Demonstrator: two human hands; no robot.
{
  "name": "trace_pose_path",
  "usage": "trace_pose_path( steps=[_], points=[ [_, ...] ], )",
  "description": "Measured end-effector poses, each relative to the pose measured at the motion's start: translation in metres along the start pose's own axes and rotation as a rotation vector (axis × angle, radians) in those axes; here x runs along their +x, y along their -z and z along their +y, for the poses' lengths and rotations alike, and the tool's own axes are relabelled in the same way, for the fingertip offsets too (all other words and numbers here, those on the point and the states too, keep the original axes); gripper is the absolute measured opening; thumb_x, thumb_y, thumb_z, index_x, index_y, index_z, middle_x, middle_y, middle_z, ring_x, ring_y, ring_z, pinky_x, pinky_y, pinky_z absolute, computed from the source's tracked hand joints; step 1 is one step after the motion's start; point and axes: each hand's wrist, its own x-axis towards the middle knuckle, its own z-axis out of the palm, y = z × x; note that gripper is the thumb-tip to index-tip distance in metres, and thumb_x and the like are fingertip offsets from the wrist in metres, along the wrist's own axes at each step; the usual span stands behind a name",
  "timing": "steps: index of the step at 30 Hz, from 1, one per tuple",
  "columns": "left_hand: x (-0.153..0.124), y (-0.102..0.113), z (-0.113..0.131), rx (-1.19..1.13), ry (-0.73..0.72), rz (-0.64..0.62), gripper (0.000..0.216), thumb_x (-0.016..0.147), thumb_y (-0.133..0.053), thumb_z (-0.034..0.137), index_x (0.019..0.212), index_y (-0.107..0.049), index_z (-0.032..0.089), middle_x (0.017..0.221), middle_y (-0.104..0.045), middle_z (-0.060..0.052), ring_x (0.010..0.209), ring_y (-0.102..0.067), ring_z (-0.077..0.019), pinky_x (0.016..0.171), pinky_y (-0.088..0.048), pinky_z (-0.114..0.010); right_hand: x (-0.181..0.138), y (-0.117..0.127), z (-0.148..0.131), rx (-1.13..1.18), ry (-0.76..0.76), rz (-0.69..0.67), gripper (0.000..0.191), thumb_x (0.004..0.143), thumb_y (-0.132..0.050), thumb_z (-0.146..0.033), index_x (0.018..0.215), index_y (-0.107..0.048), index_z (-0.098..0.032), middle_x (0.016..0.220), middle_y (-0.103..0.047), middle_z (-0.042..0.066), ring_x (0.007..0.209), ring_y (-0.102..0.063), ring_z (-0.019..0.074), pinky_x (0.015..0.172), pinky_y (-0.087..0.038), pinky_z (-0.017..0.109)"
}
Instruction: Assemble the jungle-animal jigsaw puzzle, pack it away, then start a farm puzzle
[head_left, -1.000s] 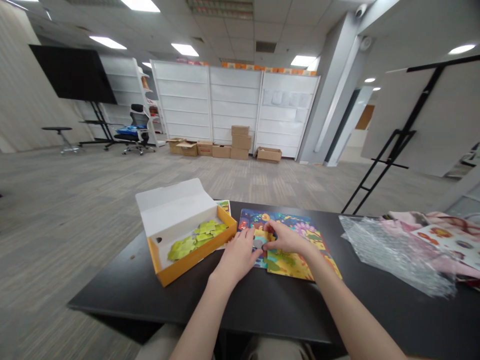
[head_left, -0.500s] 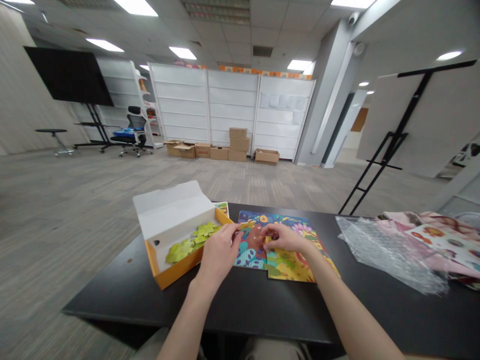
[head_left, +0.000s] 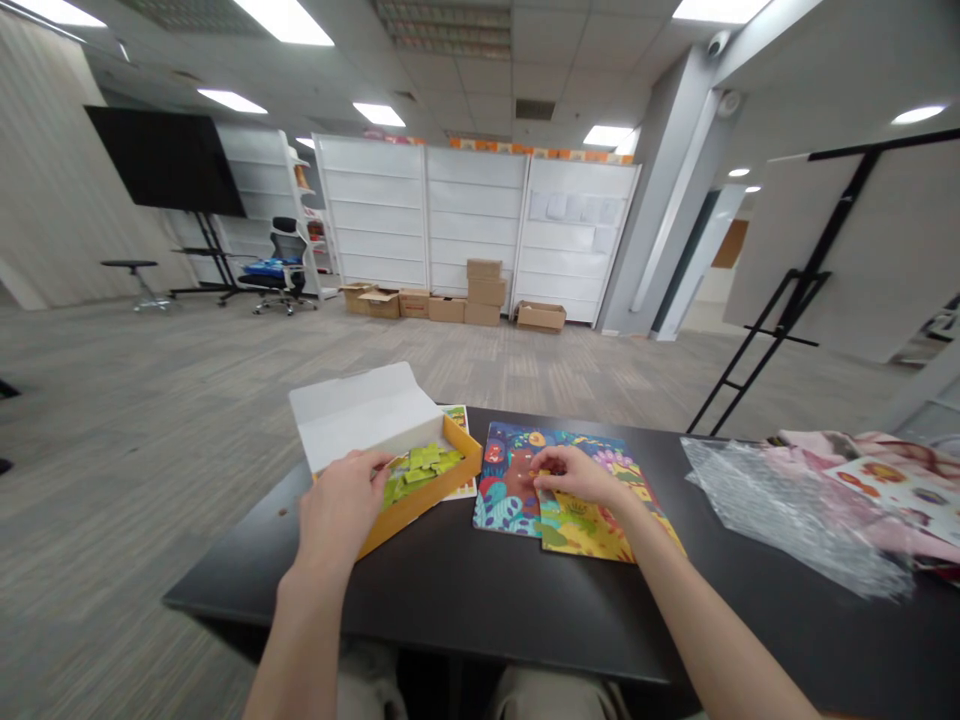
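My left hand (head_left: pixel 345 505) reaches over the near left side of an orange-yellow box (head_left: pixel 420 510) with a white inside and its lid folded back. Its thumb and forefinger are a little apart, beside the loose yellow-green puzzle pieces (head_left: pixel 424 465) in the box. On the table, a colourful jigsaw puzzle (head_left: pixel 510 510) lies partly assembled, blue at the left and back, yellow at the front right. Above its middle, my right hand (head_left: pixel 574 475) pinches a small puzzle piece (head_left: pixel 538 482), mostly hidden by the fingers. Some of the puzzle is hidden under that hand.
A printed sheet (head_left: pixel 459 415) lies partly under the box on the black table (head_left: pixel 450 600). Bubble wrap (head_left: pixel 787 520) and pink cloth (head_left: pixel 892 450) lie at the right. Beyond the table stand cardboard boxes (head_left: pixel 484 292), an office chair (head_left: pixel 281 270) and a black easel stand (head_left: pixel 795 290).
My left hand has moved left from the puzzle to the pieces in the box. The box's front end sits turned slightly differently. My right hand stays over the puzzle.
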Motion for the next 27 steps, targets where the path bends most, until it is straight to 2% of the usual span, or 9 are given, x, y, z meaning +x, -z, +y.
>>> trace_pose_path(
  steps=[5, 7, 9, 11, 12, 15, 17, 23, 27],
  points=[
    [0.0, 0.0, 0.007, -0.075, -0.143, -0.076, 0.037, 0.097, -0.049, 0.046, 0.118, -0.072, 0.025, 0.119, -0.075, -0.006, 0.107, -0.069, -0.0277, 0.083, -0.051, -0.034, -0.003, 0.007, -0.013, -0.046, 0.038, 0.052, 0.029, 0.082, -0.072, -0.045, 0.093, -0.072, -0.018, 0.098, -0.076, 0.007, 0.086, -0.07, 0.0212, 0.079, -0.055, 0.032],
    [-0.002, 0.0, 0.016, -0.098, -0.167, -0.018, 0.037, 0.099, -0.046, 0.045, 0.111, -0.073, 0.023, 0.115, -0.076, -0.006, 0.105, -0.07, -0.0278, 0.083, -0.051, -0.035, -0.005, 0.015, -0.016, -0.1, 0.052, 0.12, 0.027, 0.084, -0.069, -0.043, 0.094, -0.072, -0.019, 0.1, -0.076, 0.008, 0.088, -0.07, 0.0219, 0.082, -0.054, 0.034],
    [-0.008, 0.0, 0.031, -0.143, -0.207, 0.1, 0.033, 0.1, -0.046, 0.041, 0.106, -0.073, 0.023, 0.11, -0.076, -0.006, 0.1, -0.07, -0.0265, 0.083, -0.05, -0.035, -0.007, 0.025, -0.015, -0.207, 0.046, 0.198, 0.025, 0.085, -0.066, -0.041, 0.095, -0.073, -0.019, 0.099, -0.076, 0.008, 0.087, -0.07, 0.0221, 0.082, -0.054, 0.034],
    [-0.018, -0.004, 0.051, -0.232, -0.327, 0.194, 0.028, 0.101, -0.048, 0.037, 0.102, -0.072, 0.023, 0.105, -0.077, -0.004, 0.095, -0.07, -0.0234, 0.083, -0.05, -0.033, -0.012, 0.038, -0.012, -0.345, 0.015, 0.23, 0.024, 0.086, -0.064, -0.04, 0.093, -0.074, -0.019, 0.095, -0.076, 0.008, 0.084, -0.069, 0.0221, 0.079, -0.052, 0.034],
    [-0.023, -0.008, 0.062, -0.285, -0.423, 0.19, 0.026, 0.1, -0.05, 0.036, 0.099, -0.072, 0.023, 0.102, -0.076, -0.004, 0.093, -0.07, -0.0219, 0.085, -0.049, -0.033, -0.015, 0.044, -0.01, -0.408, -0.004, 0.217, 0.024, 0.086, -0.063, -0.04, 0.092, -0.075, -0.019, 0.093, -0.077, 0.008, 0.082, -0.068, 0.022, 0.077, -0.052, 0.034],
    [-0.041, -0.022, 0.095, -0.346, -0.73, 0.04, 0.02, 0.099, -0.055, 0.035, 0.101, -0.071, 0.023, 0.102, -0.075, -0.004, 0.097, -0.067, -0.0214, 0.089, -0.049, -0.034, -0.027, 0.066, 0.001, -0.536, -0.062, 0.154, 0.024, 0.086, -0.063, -0.039, 0.087, -0.076, -0.019, 0.085, -0.077, 0.007, 0.076, -0.067, 0.0213, 0.072, -0.049, 0.032],
    [-0.05, -0.033, 0.112, -0.319, -0.832, -0.054, 0.02, 0.096, -0.061, 0.036, 0.109, -0.069, 0.023, 0.108, -0.074, -0.004, 0.102, -0.065, -0.0232, 0.093, -0.049, -0.038, -0.036, 0.078, 0.01, -0.57, -0.091, 0.164, 0.025, 0.087, -0.061, -0.039, 0.086, -0.076, -0.019, 0.081, -0.077, 0.006, 0.074, -0.067, 0.0211, 0.07, -0.048, 0.031],
    [-0.059, -0.064, 0.144, -0.312, -0.929, -0.193, 0.056, 0.083, -0.076, 0.048, 0.13, -0.058, 0.024, 0.14, -0.06, -0.009, 0.13, -0.052, -0.0289, 0.108, -0.044, -0.045, -0.055, 0.092, 0.032, -0.647, -0.174, 0.301, 0.032, 0.092, -0.054, -0.044, 0.086, -0.075, -0.02, 0.084, -0.077, 0.007, 0.077, -0.069, 0.0229, 0.071, -0.047, 0.031],
    [-0.059, -0.076, 0.155, -0.301, -0.939, -0.24, 0.068, 0.08, -0.077, 0.054, 0.138, -0.054, 0.027, 0.149, -0.052, -0.011, 0.138, -0.045, -0.0326, 0.112, -0.04, -0.05, -0.058, 0.097, 0.04, -0.731, -0.27, 0.366, 0.031, 0.097, -0.047, -0.034, 0.087, -0.074, -0.022, 0.087, -0.077, 0.008, 0.081, -0.07, 0.0234, 0.072, -0.046, 0.03]
  ],
)
